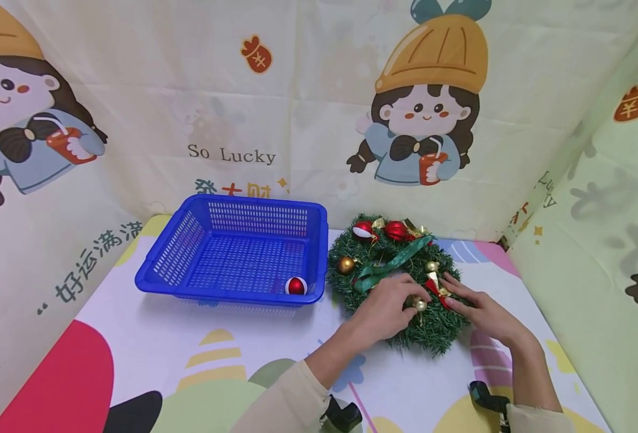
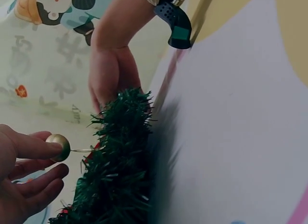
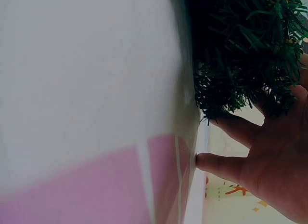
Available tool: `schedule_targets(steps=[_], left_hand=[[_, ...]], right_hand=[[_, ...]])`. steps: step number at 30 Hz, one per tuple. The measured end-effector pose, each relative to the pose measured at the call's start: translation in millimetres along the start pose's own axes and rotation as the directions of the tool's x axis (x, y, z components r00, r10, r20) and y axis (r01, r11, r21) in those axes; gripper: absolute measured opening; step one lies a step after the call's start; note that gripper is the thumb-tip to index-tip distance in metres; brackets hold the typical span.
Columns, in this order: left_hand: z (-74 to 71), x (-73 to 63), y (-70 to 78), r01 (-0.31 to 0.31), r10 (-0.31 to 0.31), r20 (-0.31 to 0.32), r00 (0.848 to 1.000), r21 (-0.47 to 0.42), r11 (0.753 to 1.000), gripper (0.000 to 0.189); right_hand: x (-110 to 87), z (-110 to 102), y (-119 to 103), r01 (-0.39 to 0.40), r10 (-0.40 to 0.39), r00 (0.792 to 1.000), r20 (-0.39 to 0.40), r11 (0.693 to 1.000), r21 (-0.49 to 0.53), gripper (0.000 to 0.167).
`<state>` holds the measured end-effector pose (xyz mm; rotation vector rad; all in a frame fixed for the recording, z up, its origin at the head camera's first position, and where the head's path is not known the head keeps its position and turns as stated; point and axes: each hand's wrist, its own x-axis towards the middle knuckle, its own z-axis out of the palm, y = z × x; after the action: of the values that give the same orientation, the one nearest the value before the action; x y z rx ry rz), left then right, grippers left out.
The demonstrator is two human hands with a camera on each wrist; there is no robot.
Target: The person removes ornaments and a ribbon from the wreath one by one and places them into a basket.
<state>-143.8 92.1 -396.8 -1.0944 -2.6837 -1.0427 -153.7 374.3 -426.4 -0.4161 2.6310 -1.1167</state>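
One thumb-and-finger pinch of the left hand point(image 1: 388, 310) secures a gold ball point(image 1: 419, 305), its string point(image 2: 84, 150) leading to the wreath point(image 1: 429, 334) beneath. The right hand point(image 1: 486, 311) rests extended fingers on the wreath's right side. Ball appears light, smooth, slippery; grip around its middle.

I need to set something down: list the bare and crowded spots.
Bare: the patterned tabletop before the blue plastic basket, left of the left sleeve; also the basket's floor, left of the red-and-white bauble. Crowded: the Christmas wreath, with the left hand and right hand at it; basket and wreath leave almost no gap.
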Motion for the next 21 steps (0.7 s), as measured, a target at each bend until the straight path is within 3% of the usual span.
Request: schedule_targets(steps=[8,21], left_hand=[[-16.2,-6.7,-5.8,0.025,-0.027,-0.021,0.999,-0.118,0.993,0.026],[-42.0,-19.9,-9.9,0.066,-0.077,-0.047,0.996,-0.2,0.977,0.027]], right_hand=[[0.0,0.9,0.0,0.005,-0.005,1.0,-0.003,1.0,0.002,0.059],[-0.5,1.4,0.8,0.009,-0.009,1.0,-0.004,1.0,0.004,0.06]])
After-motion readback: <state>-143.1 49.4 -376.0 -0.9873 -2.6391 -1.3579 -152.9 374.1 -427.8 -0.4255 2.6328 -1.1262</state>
